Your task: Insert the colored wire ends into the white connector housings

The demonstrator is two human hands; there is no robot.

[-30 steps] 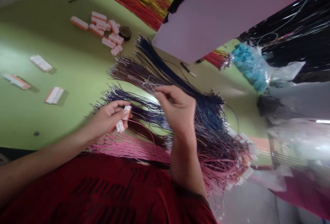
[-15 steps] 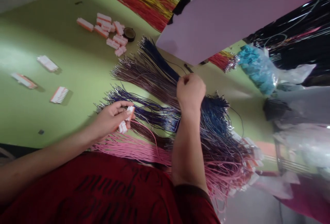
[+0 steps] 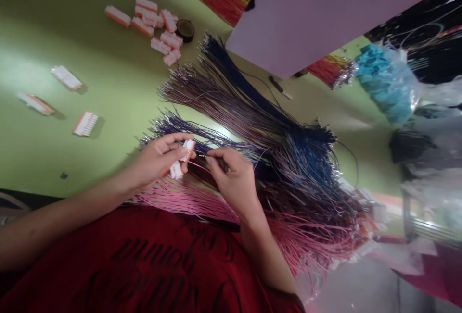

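My left hand [image 3: 157,161] is closed around white-and-orange connector housings; one housing [image 3: 188,150] shows at the fingertips and another white piece [image 3: 176,170] pokes out below. A pink wire [image 3: 199,166] runs from the held connectors toward my right hand. My right hand [image 3: 234,178] pinches a thin wire [image 3: 202,156] whose metal tip points at the upper housing, with a small gap between them. Under and beyond the hands lie bundles of dark blue wires [image 3: 234,70], brown wires [image 3: 209,101] and pink wires [image 3: 195,202].
Loose connectors [image 3: 171,40] are heaped beside a black tape roll [image 3: 185,30], and a few more connectors [image 3: 67,77] lie at the left. A purple sheet [image 3: 288,19] overhangs the back. A small knife-like tool [image 3: 280,87] and a bag of blue parts [image 3: 384,80] are further right.
My right hand has come from the blue wire bundle down and left to the connectors, now with a wire in its fingertips. My left hand keeps its hold; the view has shifted slightly.
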